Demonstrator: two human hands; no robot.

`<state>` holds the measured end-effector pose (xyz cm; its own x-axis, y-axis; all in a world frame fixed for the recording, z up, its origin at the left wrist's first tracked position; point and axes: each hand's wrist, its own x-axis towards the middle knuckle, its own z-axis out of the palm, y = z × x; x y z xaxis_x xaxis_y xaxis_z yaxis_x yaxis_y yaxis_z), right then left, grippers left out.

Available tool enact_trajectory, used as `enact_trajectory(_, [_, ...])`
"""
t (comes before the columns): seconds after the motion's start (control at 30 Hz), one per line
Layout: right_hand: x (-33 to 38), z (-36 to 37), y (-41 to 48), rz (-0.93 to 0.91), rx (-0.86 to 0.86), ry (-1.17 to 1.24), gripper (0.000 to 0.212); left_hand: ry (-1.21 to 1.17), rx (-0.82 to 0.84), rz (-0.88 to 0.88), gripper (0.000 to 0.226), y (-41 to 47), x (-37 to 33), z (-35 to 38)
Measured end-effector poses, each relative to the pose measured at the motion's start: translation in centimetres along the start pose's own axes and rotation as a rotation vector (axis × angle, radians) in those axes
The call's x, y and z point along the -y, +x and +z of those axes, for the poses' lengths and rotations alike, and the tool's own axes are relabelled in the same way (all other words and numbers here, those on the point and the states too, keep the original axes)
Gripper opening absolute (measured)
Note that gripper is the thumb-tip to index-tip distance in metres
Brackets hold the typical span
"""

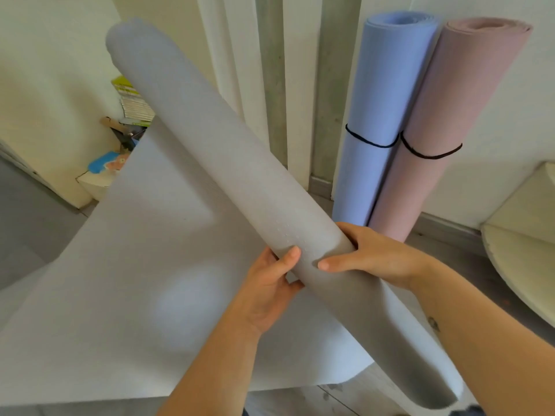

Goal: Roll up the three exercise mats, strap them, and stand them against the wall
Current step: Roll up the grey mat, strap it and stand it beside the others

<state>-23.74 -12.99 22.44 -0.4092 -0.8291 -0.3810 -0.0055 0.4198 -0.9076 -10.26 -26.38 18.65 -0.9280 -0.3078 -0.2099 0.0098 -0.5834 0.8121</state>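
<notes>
- gripping the part-rolled grey mat (210, 163) toward its 5 o'clock end with both hands: left hand (267, 295) clamped on it from below with the thumb on top, right hand (378, 256) with fingers (354, 232) curled round the roll.
- held on a slant from 11 o'clock to 5 o'clock, seemingly off the floor (450, 250), with the loose sheet (135, 250) spreading toward 8 o'clock, not yet wound in.
- standing at 1 o'clock against the wall (510, 100): blue mat (387, 94) and pink mat (450, 115), touching, each ringed by a black band (369, 142).
- likely to spring open if either grip slackens, with no strap on this roll yet.
- could wind crooked or telescope, given a hold near one end only and nothing supporting the far end.
- may knock over the two standing mats, just beside the right hand, on a careless swing.
- might snag the trailing sheet underfoot.
- no brand or label to be seen on any mat; print on the stack of books (135, 106) at 10 o'clock too small to read.
</notes>
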Motion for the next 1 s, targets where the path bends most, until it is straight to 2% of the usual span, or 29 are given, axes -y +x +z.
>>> enact_trajectory(0.1, [0.3,0.0,-0.4,-0.057,-0.075,-0.030,0.058,0.053,-0.016,0.026,0.039,0.3,-0.3,0.7])
enact_trajectory(0.2, [0.5,0.7,-0.3,-0.093,-0.206,-0.066,0.053,0.078,-0.210,0.046,0.045,0.5,-0.5,1.1])
enact_trajectory(0.3, [0.5,2.4,0.4,-0.137,-0.396,-0.221,0.059,0.166,-0.373,0.063,0.024,0.2,0.0,1.3])
enact_trajectory(0.37, [0.5,3.5,0.8,-0.168,-0.486,-0.286,0.068,0.216,-0.379,0.047,0.020,-0.4,0.0,1.6])
enact_trajectory(0.47, [0.6,4.7,1.4,-0.243,-0.550,-0.376,0.076,0.168,-0.247,0.036,0.037,-1.1,-0.6,1.8])
enact_trajectory(0.53, [0.8,5.4,1.8,-0.298,-0.502,-0.462,0.080,0.142,-0.237,0.068,0.049,-1.2,-1.2,1.4])
enact_trajectory(0.6, [1.2,5.3,1.9,-0.320,-0.379,-0.475,0.082,0.093,-0.291,0.101,0.051,-1.0,-1.6,0.8])
enact_trajectory(0.67, [1.7,4.2,1.7,-0.297,-0.219,-0.373,0.072,0.051,-0.324,0.101,0.051,-1.1,-2.0,0.2])
enact_trajectory(0.77, [1.9,2.2,1.4,-0.208,-0.037,-0.182,0.064,0.014,-0.262,0.089,0.050,-1.4,-1.8,-0.6])
enact_trajectory(0.9, [1.6,1.4,1.6,-0.112,-0.023,-0.168,0.080,-0.015,-0.148,0.079,0.050,-1.3,-1.8,-0.8])
enact_trajectory(1.0, [1.8,1.3,1.5,-0.103,-0.015,-0.205,0.082,-0.027,-0.082,0.088,0.057,-1.1,-2.0,-0.8])
